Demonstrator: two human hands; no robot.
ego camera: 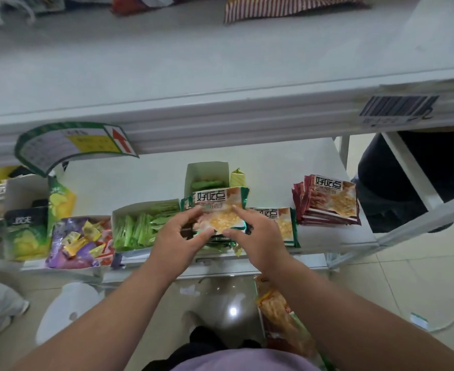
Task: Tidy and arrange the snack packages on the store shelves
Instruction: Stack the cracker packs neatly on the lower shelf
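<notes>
Green-edged packet in 2 hands' grip

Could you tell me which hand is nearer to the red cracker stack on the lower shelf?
Right. The right hand is nearer the red stack; the left hand lies farther left.

— What colours mark the packet at the centre of the lower shelf?
— Green edges, a golden-yellow biscuit picture and a white label with dark lettering. The shelf itself is pale grey-white.

— And the stack to its right?
— Dark red edges, same golden picture and white label.

— The boxes on the left?
— A white box holds light-green sachets. The next tray mixes purple, yellow and red sweets. A green-and-yellow crisp bag stands behind.

— Anything patterned?
— Red-and-cream stripes on a bag on the upper shelf; black bars on a white barcode label; a red arrow on a green-bordered price tag.
</notes>
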